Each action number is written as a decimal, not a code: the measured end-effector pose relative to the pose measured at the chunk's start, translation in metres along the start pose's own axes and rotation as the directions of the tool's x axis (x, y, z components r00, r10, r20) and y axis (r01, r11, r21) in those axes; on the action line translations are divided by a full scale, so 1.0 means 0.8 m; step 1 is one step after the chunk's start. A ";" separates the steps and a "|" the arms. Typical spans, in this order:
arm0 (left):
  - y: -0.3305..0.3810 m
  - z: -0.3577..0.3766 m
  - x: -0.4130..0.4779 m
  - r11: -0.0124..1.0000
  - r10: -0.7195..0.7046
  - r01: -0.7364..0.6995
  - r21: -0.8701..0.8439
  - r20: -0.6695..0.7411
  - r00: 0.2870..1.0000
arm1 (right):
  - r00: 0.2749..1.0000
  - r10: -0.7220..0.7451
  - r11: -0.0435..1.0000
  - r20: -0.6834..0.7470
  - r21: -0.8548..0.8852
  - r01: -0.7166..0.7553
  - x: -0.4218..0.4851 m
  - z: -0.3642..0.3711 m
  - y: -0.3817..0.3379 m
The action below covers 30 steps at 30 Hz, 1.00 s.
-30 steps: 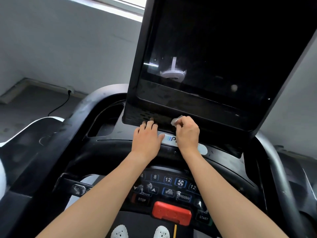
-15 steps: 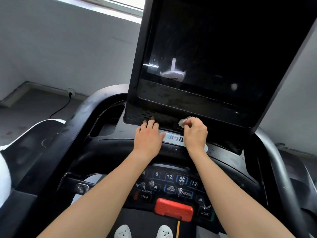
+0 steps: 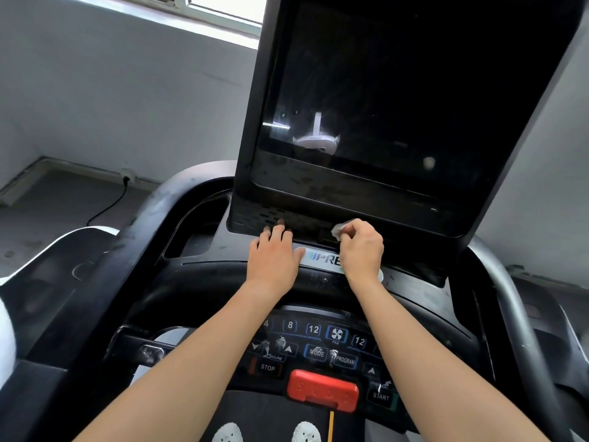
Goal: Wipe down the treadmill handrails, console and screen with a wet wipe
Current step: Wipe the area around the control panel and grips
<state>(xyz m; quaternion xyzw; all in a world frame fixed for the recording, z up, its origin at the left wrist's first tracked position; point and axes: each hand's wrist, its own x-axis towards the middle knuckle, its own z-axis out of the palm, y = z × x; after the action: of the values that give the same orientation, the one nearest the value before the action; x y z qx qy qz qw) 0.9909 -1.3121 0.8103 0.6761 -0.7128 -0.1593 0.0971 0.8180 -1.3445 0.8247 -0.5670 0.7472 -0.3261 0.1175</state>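
Observation:
A large dark screen [image 3: 398, 100] stands tilted above the black treadmill console [image 3: 204, 272]. My right hand [image 3: 361, 250] pinches a small crumpled white wet wipe [image 3: 338, 230] and presses it against the grille strip just under the screen's lower edge. My left hand [image 3: 274, 255] lies flat with straight fingers on the console to the left of it, fingertips touching the grille. A silver logo strip [image 3: 322, 258] shows between the two hands. The button panel [image 3: 318, 346] with a red stop key [image 3: 322, 393] sits below my forearms. Curved black handrails run down the left [image 3: 105, 282] and right [image 3: 516, 317].
A cup recess [image 3: 197, 234] sits in the console left of my left hand. A wall socket with a black cable [image 3: 110, 202] is on the floor at far left. White shoe tips [image 3: 306, 433] show at the bottom edge. Grey walls stand behind the treadmill.
My right hand with the wipe has slid to the right along the strip under the screen. My left hand has stayed in place on the console.

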 end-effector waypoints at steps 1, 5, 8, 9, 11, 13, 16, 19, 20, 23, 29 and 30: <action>0.000 0.000 0.000 1.000 0.000 0.000 -0.002 0.000 1.000 | 1.000 -0.020 1.000 0.024 -0.016 0.020 0.001 0.000 -0.002; -0.001 0.000 0.000 1.000 0.005 -0.005 0.000 0.006 1.000 | 1.000 -0.027 0.999 0.005 -0.033 0.027 -0.002 -0.011 0.011; -0.001 -0.001 0.000 1.000 0.006 -0.006 0.005 0.005 1.000 | 0.994 0.055 0.998 -0.094 -0.009 -0.056 -0.009 -0.018 0.024; -0.001 -0.001 0.000 1.000 0.008 -0.008 0.007 0.005 1.000 | 0.992 0.077 0.997 -0.101 -0.003 -0.078 -0.009 -0.017 0.025; 0.000 -0.002 0.000 1.000 0.011 -0.012 0.008 0.007 1.000 | 0.998 0.045 0.999 -0.047 -0.008 -0.045 -0.006 -0.012 0.023; 0.000 -0.002 -0.001 1.000 0.011 -0.011 0.011 0.003 1.000 | 0.996 -0.062 0.998 0.059 -0.025 0.064 -0.004 -0.005 0.018; 0.000 -0.003 -0.001 1.000 0.010 -0.009 0.010 -0.003 1.000 | 0.972 -0.189 0.974 0.142 -0.101 0.204 -0.001 -0.006 0.018; -0.001 -0.002 -0.001 1.000 0.012 -0.012 0.008 0.003 1.000 | 0.965 -0.216 0.958 0.146 -0.159 0.239 0.004 -0.016 0.026; -0.001 -0.002 -0.001 1.000 0.013 -0.013 0.008 0.002 1.000 | 0.968 -0.213 0.959 0.134 -0.159 0.233 0.003 -0.019 0.029; -0.001 0.000 -0.001 1.000 0.011 -0.011 0.018 -0.002 1.000 | 0.967 -0.230 0.958 0.111 -0.148 0.245 0.001 -0.016 0.031; 0.000 0.002 -0.001 1.000 -0.006 0.006 0.031 -0.006 1.000 | 0.860 -0.460 0.847 0.223 -0.180 0.500 0.007 0.011 0.000; 0.001 0.001 -0.001 1.000 -0.010 0.010 0.028 -0.006 1.000 | 0.838 -0.491 0.824 0.238 -0.185 0.535 0.009 0.011 -0.002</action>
<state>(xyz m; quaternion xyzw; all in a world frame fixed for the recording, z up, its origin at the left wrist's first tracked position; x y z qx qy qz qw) 0.9901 -1.3111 0.8095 0.6813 -0.7113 -0.1480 0.0890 0.8221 -1.3544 0.8205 -0.7846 0.5868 -0.1989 0.0214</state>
